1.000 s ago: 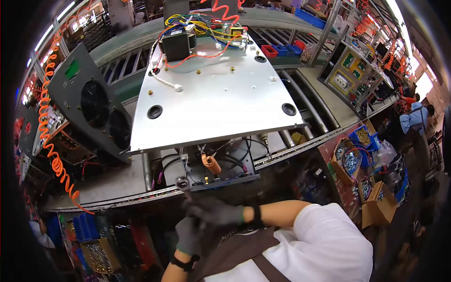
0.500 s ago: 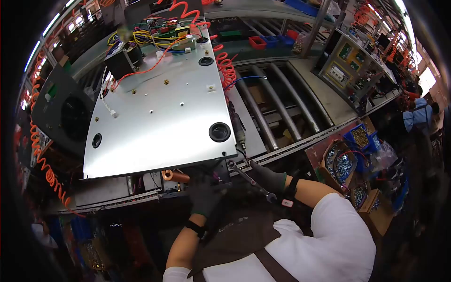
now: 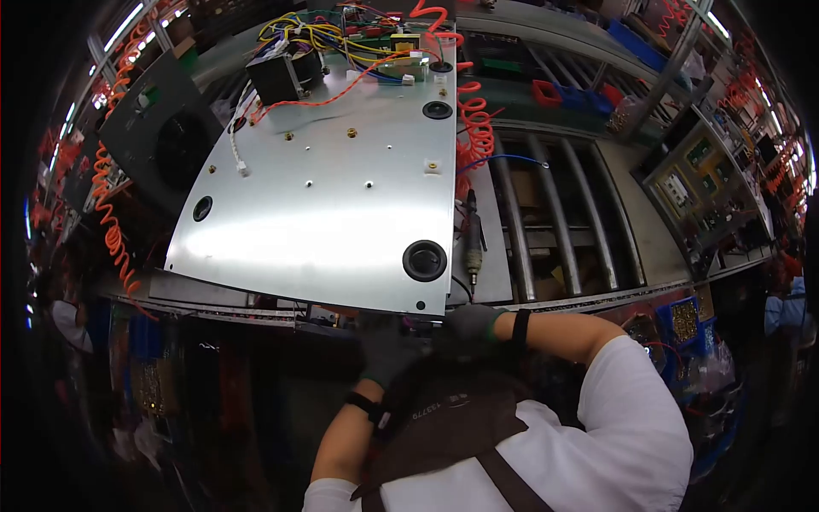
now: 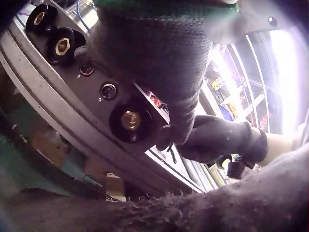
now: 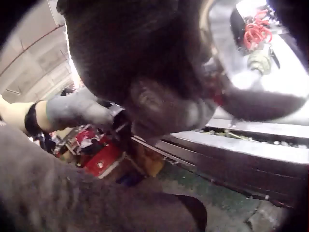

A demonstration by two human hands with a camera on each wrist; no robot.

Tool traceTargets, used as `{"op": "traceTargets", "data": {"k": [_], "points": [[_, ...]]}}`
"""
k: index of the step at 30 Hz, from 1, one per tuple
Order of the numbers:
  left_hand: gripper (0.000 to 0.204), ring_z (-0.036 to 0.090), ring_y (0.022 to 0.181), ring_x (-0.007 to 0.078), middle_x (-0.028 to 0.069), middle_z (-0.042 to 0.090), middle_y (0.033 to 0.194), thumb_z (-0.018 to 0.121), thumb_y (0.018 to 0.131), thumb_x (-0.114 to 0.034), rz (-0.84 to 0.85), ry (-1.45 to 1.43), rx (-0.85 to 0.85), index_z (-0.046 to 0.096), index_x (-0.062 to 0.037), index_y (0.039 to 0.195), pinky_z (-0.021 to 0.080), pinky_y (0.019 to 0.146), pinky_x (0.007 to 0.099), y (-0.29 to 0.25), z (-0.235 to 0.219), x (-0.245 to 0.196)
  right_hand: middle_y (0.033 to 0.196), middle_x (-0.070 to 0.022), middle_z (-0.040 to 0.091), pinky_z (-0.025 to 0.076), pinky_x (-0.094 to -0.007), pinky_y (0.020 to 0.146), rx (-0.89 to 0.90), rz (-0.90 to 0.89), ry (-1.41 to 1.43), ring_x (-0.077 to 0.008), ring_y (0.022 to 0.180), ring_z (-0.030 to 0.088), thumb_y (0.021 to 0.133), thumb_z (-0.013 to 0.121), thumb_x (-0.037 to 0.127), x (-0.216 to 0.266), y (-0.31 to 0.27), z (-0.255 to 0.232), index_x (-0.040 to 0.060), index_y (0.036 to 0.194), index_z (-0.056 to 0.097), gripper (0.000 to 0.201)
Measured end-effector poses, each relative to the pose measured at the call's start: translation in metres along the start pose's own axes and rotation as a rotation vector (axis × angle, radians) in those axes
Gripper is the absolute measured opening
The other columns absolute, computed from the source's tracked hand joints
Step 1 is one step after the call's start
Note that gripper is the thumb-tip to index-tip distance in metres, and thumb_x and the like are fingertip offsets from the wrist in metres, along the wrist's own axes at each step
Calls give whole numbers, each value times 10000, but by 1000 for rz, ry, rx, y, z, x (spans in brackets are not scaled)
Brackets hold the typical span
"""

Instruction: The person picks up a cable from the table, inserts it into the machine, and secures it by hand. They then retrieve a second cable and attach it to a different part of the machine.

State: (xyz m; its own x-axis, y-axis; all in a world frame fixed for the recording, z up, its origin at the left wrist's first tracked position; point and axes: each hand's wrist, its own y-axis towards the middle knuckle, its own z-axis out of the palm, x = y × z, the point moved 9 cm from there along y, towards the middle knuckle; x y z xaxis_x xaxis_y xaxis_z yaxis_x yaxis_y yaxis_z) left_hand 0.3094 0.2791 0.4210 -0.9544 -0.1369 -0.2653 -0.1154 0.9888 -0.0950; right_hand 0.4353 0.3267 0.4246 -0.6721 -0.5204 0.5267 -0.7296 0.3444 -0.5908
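My gloved left hand [image 3: 386, 348] is low at the front edge of the silver plate [image 3: 316, 230]. In the left wrist view, that hand [image 4: 149, 53] lies against a dark panel [image 4: 91, 89] with black round fittings and brass centres; one fingertip touches its face. Close to its right is my gloved right hand [image 3: 469, 328], below the plate's right front corner. The left wrist view has the right hand [image 4: 217, 137] near the left fingertips. In the right wrist view its fingers [image 5: 152, 96] look bent and dark. What either hand holds is hidden; no wrench can be made out.
A power driver [image 3: 473, 243] lies right of the plate, by metal rollers [image 3: 559, 222]. Bundled wires [image 3: 299, 32] and a black block [image 3: 277, 78] sit at the plate's back. A grey fan panel [image 3: 162, 128] stands left; small-parts bins [image 3: 685, 320] are at right.
The right hand has moved left, close beside the left hand, and the wrench it held is out of sight. The copper-coloured part under the plate is hidden now. The head view has shifted.
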Motion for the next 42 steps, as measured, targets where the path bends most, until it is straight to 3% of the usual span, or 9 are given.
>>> {"op": "traceTargets", "data": {"k": [3,10,12,21,24,27,33,35,42], "points": [[950,349,1299,286,138,445,1334,647,558,-684,-52,1,193,450,-121,1297,118,1099,560,4,11,2,971,-225,630,457,-450,834,-34,-34,-54,-390,954,594,873,487,412,-4,5,-2,21,1101,547,457],[1171,349,1311,312,197,445,1332,647,503,-769,-88,25,143,323,-38,1357,101,1081,583,7,-1,-8,994,-239,611,453,-481,804,-116,-122,92,-408,929,591,930,416,392,-19,10,31,19,1061,535,413],[987,274,1351,273,118,369,1420,594,591,-732,-98,122,183,394,-154,1365,93,1106,543,4,-2,-7,981,-246,609,452,-483,799,-111,-127,74,-414,918,592,936,408,387,-18,14,33,19,1063,518,405],[818,321,1314,282,113,484,1292,631,579,-638,-79,-62,71,538,-154,1232,106,1088,570,7,9,-3,944,-223,628,464,-473,800,-152,-288,29,-419,897,601,893,473,383,-13,23,27,25,1201,452,473],[784,358,1285,274,105,517,1240,635,580,-617,-66,-30,4,560,-139,1197,111,1086,568,6,-1,-5,1084,-219,593,452,-442,870,135,-84,-174,-377,1008,578,863,525,348,1,15,23,35,1291,387,549],[910,213,1352,343,146,375,1396,641,570,-659,-117,-84,253,465,-147,1302,47,1087,594,6,12,-3,1268,-191,496,413,-407,953,72,-137,-82,-305,1144,510,854,548,303,14,15,16,49,1341,343,587],[895,204,1360,331,144,363,1406,632,593,-645,-106,-90,200,454,-140,1311,33,1087,599,6,14,-3,1171,-251,552,446,-434,897,-45,-289,378,-376,1046,563,930,408,388,-20,44,32,-25,1294,372,552],[884,217,1355,332,143,374,1394,627,601,-643,-87,-33,174,453,-144,1310,46,1083,599,3,17,-3,1134,-256,564,461,-442,870,188,1,-85,-379,992,582,931,406,353,-65,63,68,-16,1286,388,512],[870,306,1297,355,154,393,1370,627,607,-652,-45,-25,44,452,-167,1308,149,1052,572,9,15,-6,1071,-259,584,475,-447,835,128,-17,-167,-382,951,595,927,419,335,-31,37,41,-12,1273,398,491]]}}
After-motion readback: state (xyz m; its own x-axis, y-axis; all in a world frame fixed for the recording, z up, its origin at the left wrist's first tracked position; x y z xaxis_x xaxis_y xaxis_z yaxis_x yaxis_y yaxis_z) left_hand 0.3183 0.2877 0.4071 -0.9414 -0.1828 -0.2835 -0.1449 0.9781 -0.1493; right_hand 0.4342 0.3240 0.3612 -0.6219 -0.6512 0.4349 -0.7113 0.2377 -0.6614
